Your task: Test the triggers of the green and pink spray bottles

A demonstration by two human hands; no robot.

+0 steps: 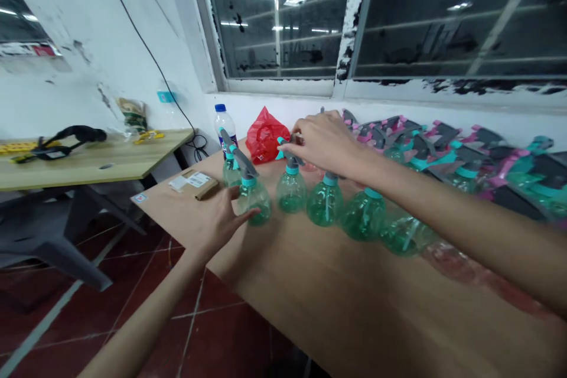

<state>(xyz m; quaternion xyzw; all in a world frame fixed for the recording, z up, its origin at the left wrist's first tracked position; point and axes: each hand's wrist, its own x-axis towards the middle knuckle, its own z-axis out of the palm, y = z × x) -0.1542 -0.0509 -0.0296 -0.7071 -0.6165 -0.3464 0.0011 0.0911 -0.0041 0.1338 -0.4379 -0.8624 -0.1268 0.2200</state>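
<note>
Around the lower part of a green, clear spray bottle (261, 198) curls my left hand (219, 218), its thumb across the front and its other fingers partly hidden at the side. This bottle stands on the table with its grey spray head tilted up to the left. My right hand (325, 136) is closed over the grey and turquoise spray head of the neighbouring green spray bottle (291, 194); its fingertips pinch near the nozzle. Beneath my right wrist stands another green spray bottle (325, 204), and more continue rightward in a row.
Many spray bottles with grey, pink and turquoise heads (443, 136) crowd the table's (336, 283) back right. Behind are a red plastic bag (266, 136) and a water bottle (225, 124). A small cardboard box (199, 183) lies left. A second table (119, 162) holds a black strapped item (73, 136).
</note>
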